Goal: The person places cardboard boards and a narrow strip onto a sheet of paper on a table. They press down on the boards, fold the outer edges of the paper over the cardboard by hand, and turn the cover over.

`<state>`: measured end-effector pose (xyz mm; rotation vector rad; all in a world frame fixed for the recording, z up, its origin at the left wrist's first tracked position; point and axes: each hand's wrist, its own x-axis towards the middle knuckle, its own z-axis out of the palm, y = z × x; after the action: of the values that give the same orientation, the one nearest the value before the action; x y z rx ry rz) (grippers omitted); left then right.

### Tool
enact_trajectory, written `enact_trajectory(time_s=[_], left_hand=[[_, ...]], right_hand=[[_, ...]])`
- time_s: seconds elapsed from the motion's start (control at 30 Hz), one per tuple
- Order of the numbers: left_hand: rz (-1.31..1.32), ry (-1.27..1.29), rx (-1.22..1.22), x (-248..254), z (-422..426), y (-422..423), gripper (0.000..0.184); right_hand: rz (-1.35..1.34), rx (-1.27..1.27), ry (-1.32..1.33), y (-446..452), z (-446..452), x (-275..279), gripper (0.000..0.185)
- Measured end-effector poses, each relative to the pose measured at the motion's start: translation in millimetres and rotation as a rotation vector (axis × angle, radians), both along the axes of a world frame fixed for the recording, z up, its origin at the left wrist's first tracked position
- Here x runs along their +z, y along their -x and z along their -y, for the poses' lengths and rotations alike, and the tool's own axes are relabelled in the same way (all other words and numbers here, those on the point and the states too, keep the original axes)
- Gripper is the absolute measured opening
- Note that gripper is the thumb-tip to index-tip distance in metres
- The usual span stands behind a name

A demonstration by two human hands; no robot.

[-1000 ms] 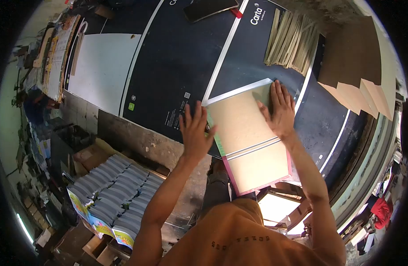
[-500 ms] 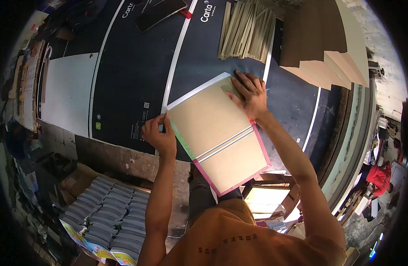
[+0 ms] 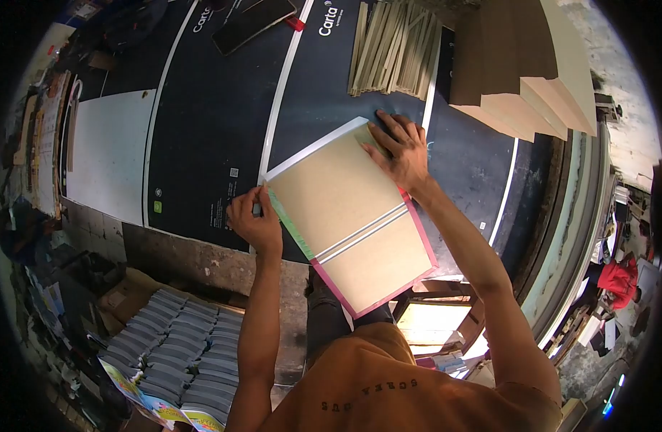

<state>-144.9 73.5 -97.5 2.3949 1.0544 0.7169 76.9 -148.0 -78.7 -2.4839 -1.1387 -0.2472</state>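
Observation:
A hardcover book cover [image 3: 352, 176], inside face up, lies tilted across the table's front edge, its lower end over my lap. Two beige boards show, with a narrow spine strip between them. Coloured turned-in edges run pink and green along the sides, and a white strip lines the far edge. At the cover's left corner, my left hand [image 3: 256, 219] is closed, thumb and fingertips pinching the edge. My right hand [image 3: 403, 153] rests spread over the far right corner, its fingertips reaching past the edge onto the dark table [image 3: 208, 129].
Thin board strips [image 3: 394, 50] lie in a pile beyond the cover. Large board stacks [image 3: 514, 79] stand at the right. A phone [image 3: 253, 25] lies at the far side. Grey stacked bundles [image 3: 176, 345] sit low at left. A person in red [image 3: 619, 282] is far right.
The view has shifted slightly. My hands and the book cover hold nearly the same places, with both hands still at its far corners.

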Motion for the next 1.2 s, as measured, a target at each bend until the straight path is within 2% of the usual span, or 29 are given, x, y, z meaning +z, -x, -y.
enact_trajectory(time_s=[0.13,0.23,0.33,0.47,0.5,0.6,0.63,0.73,0.87,1.0,1.1,1.2], left_hand=[[-0.185,0.1,-0.044,9.7,-6.6,-0.6,0.015],[-0.325,-0.076,-0.133,11.1,-17.4,-1.2,0.017],[-0.512,-0.168,-0.331,30.9,-32.3,-8.7,0.021],[-0.474,-0.068,-0.596,51.8,-52.1,-10.1,0.022],[-0.524,0.027,-0.553,59.2,-46.6,-4.3,0.027],[-0.118,0.777,-0.124,78.3,-0.5,12.8,0.039],[0.043,1.058,0.025,63.8,0.0,18.0,0.05],[0.703,1.808,0.297,51.0,-4.3,17.9,0.05],[0.72,1.762,0.238,38.9,4.2,-5.3,0.04],[0.511,1.501,-0.017,28.5,8.3,0.6,0.026],[0.461,1.343,-0.063,27.7,10.9,0.0,0.024],[0.533,1.469,-0.047,26.1,11.6,-0.5,0.031]], right_hand=[[-0.033,0.001,-0.04,-5.9,-6.3,5.8,0.044],[-0.122,-0.061,-0.007,-8.8,-16.2,6.7,0.052],[-0.119,-0.067,0.021,-11.5,-23.1,14.2,0.059],[-0.144,-0.07,0.068,-15.5,-28.2,11.9,0.064],[-0.19,-0.103,0.089,-16.2,-28.5,8.4,0.064],[-0.168,-0.099,0.087,-15.2,-29.4,12.8,0.066],[-0.164,-0.088,0.083,-15.0,-29.3,13.3,0.068],[-0.191,-0.096,0.085,-16.2,-28.5,12.8,0.069],[-0.143,-0.094,0.085,-17.1,-26.3,5.8,0.072],[-0.131,-0.093,0.102,-17.1,-27.6,7.3,0.072],[-0.14,-0.095,0.109,-15.1,-29.1,9.5,0.071],[-0.139,-0.088,0.113,-16.5,-28.3,8.9,0.071]])
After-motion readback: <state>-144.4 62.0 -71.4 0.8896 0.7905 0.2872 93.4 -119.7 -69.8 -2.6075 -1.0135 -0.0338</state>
